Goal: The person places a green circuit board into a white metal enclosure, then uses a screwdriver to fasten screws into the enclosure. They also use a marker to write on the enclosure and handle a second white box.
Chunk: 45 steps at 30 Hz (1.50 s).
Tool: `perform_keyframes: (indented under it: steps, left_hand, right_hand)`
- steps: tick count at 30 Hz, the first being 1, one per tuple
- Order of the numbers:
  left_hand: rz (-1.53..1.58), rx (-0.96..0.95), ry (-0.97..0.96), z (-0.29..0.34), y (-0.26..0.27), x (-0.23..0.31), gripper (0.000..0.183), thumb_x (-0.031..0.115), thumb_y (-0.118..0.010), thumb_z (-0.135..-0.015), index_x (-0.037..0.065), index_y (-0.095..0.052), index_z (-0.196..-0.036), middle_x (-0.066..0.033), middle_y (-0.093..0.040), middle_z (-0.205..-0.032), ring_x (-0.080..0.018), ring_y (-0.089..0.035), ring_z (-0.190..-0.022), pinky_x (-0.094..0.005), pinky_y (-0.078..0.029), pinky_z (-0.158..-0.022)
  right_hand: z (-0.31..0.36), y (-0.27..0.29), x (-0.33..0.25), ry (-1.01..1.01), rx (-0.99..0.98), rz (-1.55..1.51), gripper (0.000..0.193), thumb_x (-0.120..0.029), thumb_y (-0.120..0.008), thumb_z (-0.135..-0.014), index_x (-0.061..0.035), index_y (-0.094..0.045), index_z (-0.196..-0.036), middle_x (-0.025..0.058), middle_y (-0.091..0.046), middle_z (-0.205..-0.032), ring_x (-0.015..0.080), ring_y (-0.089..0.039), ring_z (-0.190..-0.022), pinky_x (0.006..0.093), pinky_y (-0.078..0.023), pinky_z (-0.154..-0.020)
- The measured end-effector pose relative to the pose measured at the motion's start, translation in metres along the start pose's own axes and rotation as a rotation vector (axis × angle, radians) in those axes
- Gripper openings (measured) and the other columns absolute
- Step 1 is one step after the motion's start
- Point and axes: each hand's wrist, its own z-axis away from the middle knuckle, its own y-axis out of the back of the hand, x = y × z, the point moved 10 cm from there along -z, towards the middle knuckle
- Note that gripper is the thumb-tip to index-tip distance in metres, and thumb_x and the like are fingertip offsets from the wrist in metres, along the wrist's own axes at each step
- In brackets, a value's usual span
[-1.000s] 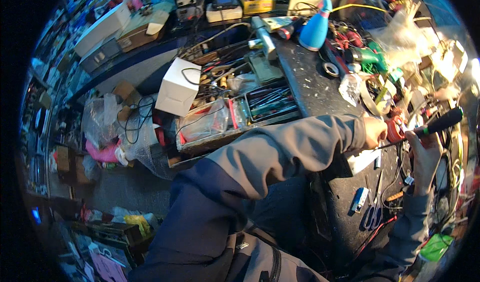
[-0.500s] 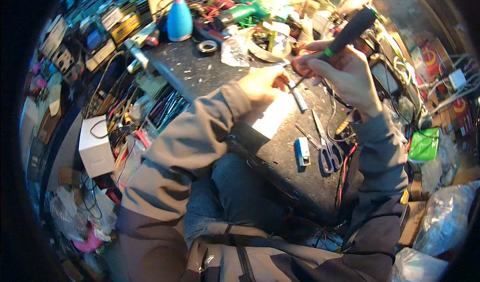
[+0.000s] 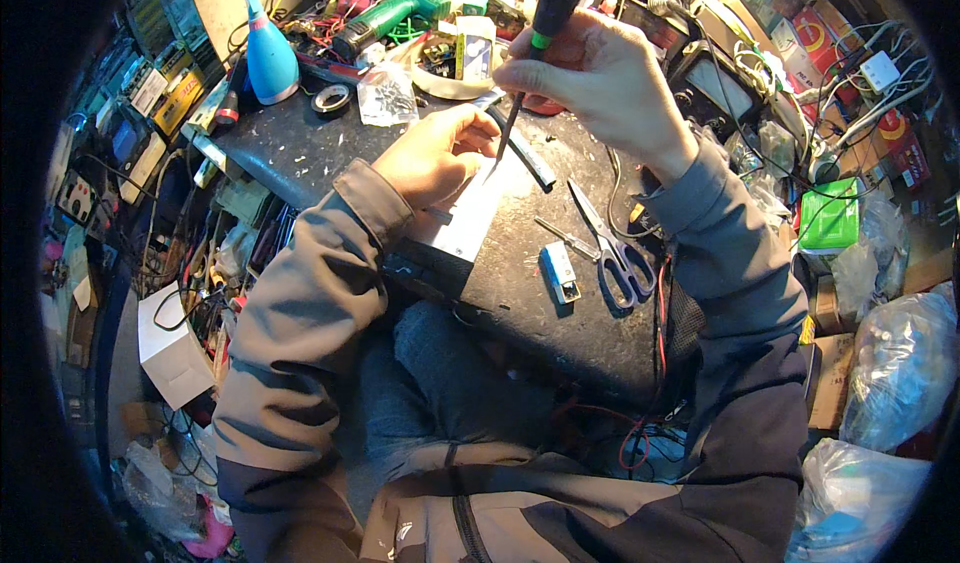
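Screwdriver (image 3: 562, 3) now steeper, hands (image 3: 622, 88) close together

No clearly legible lettering

Black-handled screwdriver (image 3: 543, 37), tilted, tip down
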Motion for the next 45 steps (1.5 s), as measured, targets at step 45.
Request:
perform_keyframes:
  steps: [45]
  left_hand:
    - [-0.057,0.628,-0.111,0.267,-0.009,0.035,0.056,0.014,-0.071,-0.091,-0.001,-0.046,-0.138,-0.013,-0.063,-0.117,-0.0179,-0.064,-0.096,-0.0309,-0.052,-0.086]
  right_hand:
    - [0.05,-0.02,0.026,-0.267,-0.281,0.58,0.03,-0.029,-0.064,-0.097,0.0003,-0.07,-0.099,0.0094,-0.067,-0.077,0.0136,-0.064,-0.074,0.0313,-0.051,-0.066]
